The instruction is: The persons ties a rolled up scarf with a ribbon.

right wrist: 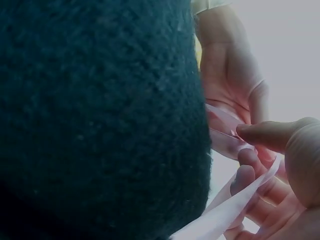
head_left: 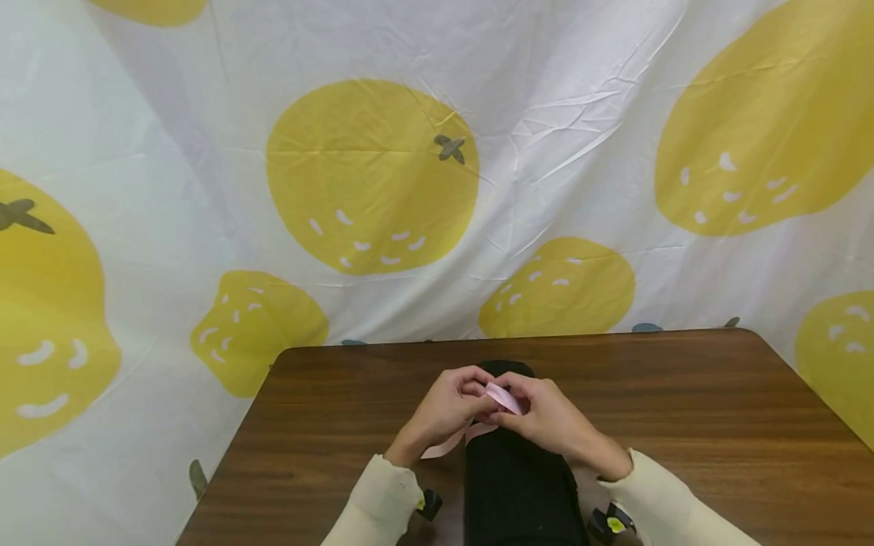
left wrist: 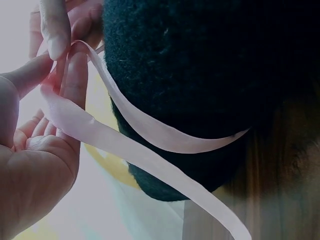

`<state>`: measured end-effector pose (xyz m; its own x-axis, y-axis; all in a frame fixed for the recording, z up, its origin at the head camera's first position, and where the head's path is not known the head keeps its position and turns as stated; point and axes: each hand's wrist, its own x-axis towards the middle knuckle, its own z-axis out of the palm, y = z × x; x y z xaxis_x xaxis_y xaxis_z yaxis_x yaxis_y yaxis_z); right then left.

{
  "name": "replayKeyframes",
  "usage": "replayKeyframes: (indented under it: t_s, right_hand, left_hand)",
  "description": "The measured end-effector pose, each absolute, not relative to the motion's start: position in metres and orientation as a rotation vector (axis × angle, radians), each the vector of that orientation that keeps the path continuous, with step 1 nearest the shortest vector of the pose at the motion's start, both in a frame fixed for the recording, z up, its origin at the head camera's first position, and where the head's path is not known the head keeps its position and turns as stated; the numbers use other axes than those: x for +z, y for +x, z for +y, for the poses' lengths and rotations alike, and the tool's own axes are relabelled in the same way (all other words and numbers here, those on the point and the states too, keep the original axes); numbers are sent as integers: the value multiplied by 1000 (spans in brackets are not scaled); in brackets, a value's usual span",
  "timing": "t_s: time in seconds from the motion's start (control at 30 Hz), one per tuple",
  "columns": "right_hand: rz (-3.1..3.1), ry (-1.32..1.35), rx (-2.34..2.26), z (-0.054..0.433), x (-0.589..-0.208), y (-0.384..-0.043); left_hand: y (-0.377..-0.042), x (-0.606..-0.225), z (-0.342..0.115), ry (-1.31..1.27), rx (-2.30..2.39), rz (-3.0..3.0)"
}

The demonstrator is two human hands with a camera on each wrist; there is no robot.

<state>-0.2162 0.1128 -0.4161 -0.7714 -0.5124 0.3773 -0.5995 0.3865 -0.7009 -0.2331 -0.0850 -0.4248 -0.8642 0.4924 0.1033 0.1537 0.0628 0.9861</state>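
Across the table lies a long black fuzzy roll, its far end under both hands. A pink ribbon wraps round that end, and one tail hangs down on the left. My left hand pinches the ribbon between thumb and fingers above the roll. Beside it, fingertips close together, my right hand pinches another stretch of the ribbon, which forms a small loop between the hands. In the right wrist view the ribbon runs from the roll up through the fingers. The crossing of the ribbon is partly hidden by the fingers.
The brown wooden table reaches back to a white curtain printed with yellow fruit. A small black wrist device is near the right sleeve, another near the left sleeve.
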Motion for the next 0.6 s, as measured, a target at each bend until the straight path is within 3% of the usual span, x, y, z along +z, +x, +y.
replayKeyframes:
  t_s: [0.6]
  right_hand:
    - [-2462, 912, 1324, 111, -423, -215]
  left_hand:
    - [-232, -426, -86, 628, 1881, 2086]
